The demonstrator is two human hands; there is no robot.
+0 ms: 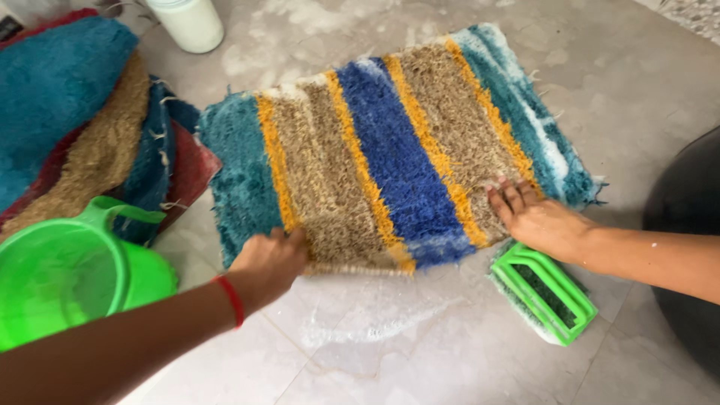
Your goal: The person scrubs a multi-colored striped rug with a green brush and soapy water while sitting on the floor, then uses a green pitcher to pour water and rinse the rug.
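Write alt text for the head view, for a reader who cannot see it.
Two bare hands press on a shaggy striped rug spread on a wet stone floor: the left hand at its near edge, the right hand flat on it. A green scrub brush lies beside the right hand; a green bucket and piled rugs sit left.

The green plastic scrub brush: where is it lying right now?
In the head view, the green plastic scrub brush lies on the wet stone floor at lower right, just below the right hand and the striped shaggy mat's near edge.
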